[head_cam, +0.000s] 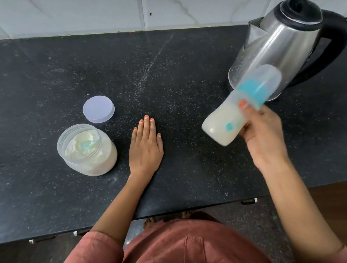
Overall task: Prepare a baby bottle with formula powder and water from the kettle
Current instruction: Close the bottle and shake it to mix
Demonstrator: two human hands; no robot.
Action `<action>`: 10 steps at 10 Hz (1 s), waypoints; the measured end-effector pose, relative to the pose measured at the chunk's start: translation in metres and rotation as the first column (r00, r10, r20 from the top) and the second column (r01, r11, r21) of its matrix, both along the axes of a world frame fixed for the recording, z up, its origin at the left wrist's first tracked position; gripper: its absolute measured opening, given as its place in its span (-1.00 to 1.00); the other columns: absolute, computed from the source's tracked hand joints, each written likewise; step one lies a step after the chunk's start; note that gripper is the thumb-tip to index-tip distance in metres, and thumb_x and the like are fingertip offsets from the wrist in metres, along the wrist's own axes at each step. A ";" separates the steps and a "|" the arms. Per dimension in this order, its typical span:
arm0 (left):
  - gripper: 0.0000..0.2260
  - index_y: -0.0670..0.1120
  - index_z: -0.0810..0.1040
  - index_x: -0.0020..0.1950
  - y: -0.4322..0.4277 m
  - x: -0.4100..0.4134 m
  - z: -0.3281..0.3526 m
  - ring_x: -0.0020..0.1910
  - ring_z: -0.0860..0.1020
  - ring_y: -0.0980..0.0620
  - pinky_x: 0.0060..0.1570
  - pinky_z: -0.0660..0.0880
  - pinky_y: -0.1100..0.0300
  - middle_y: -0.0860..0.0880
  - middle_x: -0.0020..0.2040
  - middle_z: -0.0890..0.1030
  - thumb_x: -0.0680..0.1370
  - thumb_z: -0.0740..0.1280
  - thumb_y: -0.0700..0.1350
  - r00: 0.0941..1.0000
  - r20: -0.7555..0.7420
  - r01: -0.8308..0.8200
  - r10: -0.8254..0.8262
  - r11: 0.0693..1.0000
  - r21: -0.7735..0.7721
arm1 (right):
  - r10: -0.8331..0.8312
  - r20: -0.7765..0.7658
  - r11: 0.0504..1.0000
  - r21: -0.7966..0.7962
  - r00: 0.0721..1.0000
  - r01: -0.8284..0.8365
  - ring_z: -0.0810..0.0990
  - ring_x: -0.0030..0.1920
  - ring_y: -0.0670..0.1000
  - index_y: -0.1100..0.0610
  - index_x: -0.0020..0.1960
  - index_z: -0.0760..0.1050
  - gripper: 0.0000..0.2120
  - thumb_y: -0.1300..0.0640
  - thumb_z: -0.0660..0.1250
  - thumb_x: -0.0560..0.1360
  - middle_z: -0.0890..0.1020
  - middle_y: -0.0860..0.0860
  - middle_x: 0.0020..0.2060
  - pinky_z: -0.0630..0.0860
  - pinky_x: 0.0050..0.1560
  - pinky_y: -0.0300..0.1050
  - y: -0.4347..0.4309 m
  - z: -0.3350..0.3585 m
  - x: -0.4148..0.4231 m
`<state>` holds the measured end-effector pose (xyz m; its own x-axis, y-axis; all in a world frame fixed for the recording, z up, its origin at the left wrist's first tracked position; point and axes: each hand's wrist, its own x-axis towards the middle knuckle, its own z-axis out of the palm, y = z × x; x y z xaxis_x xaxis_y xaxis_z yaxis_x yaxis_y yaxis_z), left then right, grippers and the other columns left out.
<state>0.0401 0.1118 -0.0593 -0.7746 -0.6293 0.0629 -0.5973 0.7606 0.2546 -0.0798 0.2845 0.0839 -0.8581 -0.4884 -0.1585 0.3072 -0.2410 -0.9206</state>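
Note:
My right hand [262, 133] grips a baby bottle [224, 125] filled with milky white liquid. The bottle is tilted, blurred, and held above the counter, its clear cap and blue collar pointing up right toward the kettle. The steel kettle [283, 39] with a black lid and handle stands at the back right. My left hand [146, 147] rests flat on the black counter, fingers straight. Left of it stands an open clear jar of formula powder [87, 150] with a blue scoop lying in the powder. The jar's round lid [98, 109] lies on the counter just behind it.
The black speckled counter [171, 70] runs the full width, backed by a white tiled wall [152, 0]. Its front edge passes just ahead of my body, with drawer handles below it.

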 end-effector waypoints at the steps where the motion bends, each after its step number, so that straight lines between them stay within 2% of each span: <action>1: -0.55 -0.20 0.05 0.50 0.000 0.000 0.000 0.51 0.04 -0.06 0.45 -0.08 0.09 -0.14 0.52 0.08 0.64 -0.03 -0.07 1.000 0.002 -0.002 0.002 1.000 -0.003 | -0.170 0.142 0.978 -0.099 0.975 0.185 0.65 -0.05 -0.12 0.05 0.04 0.51 -0.79 0.10 0.34 0.41 0.66 -0.06 -0.05 0.59 -0.12 -0.18 -0.004 -0.003 -0.003; 2: -0.55 -0.20 0.05 0.50 0.000 0.000 -0.001 0.51 0.04 -0.07 0.45 -0.08 0.09 -0.14 0.52 0.08 0.64 -0.03 -0.07 1.000 0.005 -0.004 0.004 1.000 -0.004 | 0.069 0.094 0.991 0.104 0.993 -0.079 0.66 -0.16 -0.14 0.06 -0.08 0.55 -0.71 0.04 0.42 0.22 0.70 -0.09 -0.22 0.61 -0.18 -0.21 -0.004 -0.017 0.021; 3: -0.55 -0.20 0.06 0.49 -0.001 -0.001 0.000 0.51 0.05 -0.07 0.45 -0.08 0.09 -0.14 0.52 0.09 0.64 -0.02 -0.07 1.000 0.003 -0.005 0.005 1.000 0.001 | 0.170 0.069 0.969 0.168 0.983 -0.179 0.66 -0.19 -0.14 0.08 -0.13 0.58 -0.70 0.03 0.43 0.16 0.70 -0.09 -0.26 0.59 -0.24 -0.24 -0.001 -0.020 0.026; 4: -0.56 -0.21 0.08 0.49 0.000 0.000 0.000 0.50 0.06 -0.08 0.45 -0.06 0.08 -0.15 0.52 0.10 0.64 -0.01 -0.08 1.000 -0.005 -0.001 0.001 1.000 -0.001 | -0.087 0.263 0.988 -0.100 0.961 0.117 0.66 -0.11 -0.12 0.08 0.03 0.53 -0.71 0.06 0.38 0.32 0.69 -0.06 -0.13 0.59 -0.20 -0.20 -0.005 -0.012 0.005; 5: -0.56 -0.22 0.08 0.49 0.000 0.000 0.001 0.50 0.06 -0.08 0.45 -0.06 0.07 -0.15 0.52 0.10 0.64 -0.01 -0.08 1.000 -0.001 0.001 -0.001 1.000 -0.001 | -0.089 0.230 0.988 -0.103 0.969 0.116 0.66 -0.09 -0.12 0.05 0.03 0.52 -0.76 0.07 0.36 0.38 0.69 -0.09 -0.13 0.60 -0.17 -0.19 -0.006 -0.013 0.008; 6: -0.55 -0.21 0.07 0.49 -0.001 0.000 0.000 0.51 0.05 -0.08 0.45 -0.07 0.07 -0.14 0.52 0.09 0.64 -0.02 -0.07 1.000 0.009 -0.003 0.003 1.000 -0.006 | 0.203 0.074 0.959 0.187 0.976 -0.213 0.65 -0.20 -0.10 0.05 -0.16 0.59 -0.71 -0.01 0.44 0.14 0.70 -0.09 -0.27 0.61 -0.22 -0.21 -0.001 -0.019 0.031; 7: -0.55 -0.21 0.07 0.49 0.000 -0.001 0.000 0.50 0.05 -0.08 0.45 -0.06 0.07 -0.15 0.52 0.09 0.64 -0.02 -0.07 1.000 0.009 -0.002 0.002 1.000 -0.009 | 0.159 0.104 0.980 0.106 0.982 -0.170 0.66 -0.19 -0.12 0.06 -0.17 0.61 -0.75 0.04 0.44 0.17 0.70 -0.07 -0.25 0.61 -0.22 -0.21 0.000 -0.018 0.024; 8: -0.55 -0.21 0.07 0.49 0.000 0.000 0.000 0.50 0.05 -0.08 0.45 -0.06 0.07 -0.15 0.52 0.09 0.64 -0.03 -0.07 1.000 0.007 -0.003 0.003 1.000 -0.007 | -0.098 0.278 0.983 -0.123 0.956 0.136 0.66 -0.10 -0.11 0.07 0.02 0.54 -0.77 0.09 0.37 0.36 0.69 -0.06 -0.13 0.60 -0.18 -0.18 -0.005 -0.014 0.008; 9: -0.55 -0.21 0.07 0.49 0.000 0.000 0.000 0.50 0.06 -0.08 0.45 -0.06 0.07 -0.14 0.52 0.10 0.63 -0.03 -0.07 1.000 0.009 0.001 -0.001 1.000 -0.012 | 0.030 0.203 1.000 -0.011 0.979 -0.028 0.66 -0.13 -0.13 0.07 -0.02 0.53 -0.71 0.07 0.40 0.27 0.70 -0.09 -0.20 0.60 -0.19 -0.21 -0.005 -0.020 0.023; 10: -0.55 -0.20 0.06 0.50 -0.001 0.000 -0.001 0.51 0.05 -0.07 0.45 -0.07 0.08 -0.14 0.52 0.09 0.63 -0.03 -0.07 1.000 0.011 -0.004 0.004 1.000 -0.007 | 0.288 0.113 0.927 0.214 0.951 -0.307 0.66 -0.19 -0.10 0.08 -0.15 0.60 -0.67 0.03 0.46 0.10 0.71 -0.07 -0.26 0.60 -0.23 -0.23 0.003 -0.022 0.039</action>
<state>0.0400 0.1112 -0.0599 -0.7728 -0.6319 0.0589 -0.6030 0.7600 0.2424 -0.0411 0.2877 0.0617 -0.6593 -0.6623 -0.3559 0.4060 0.0848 -0.9100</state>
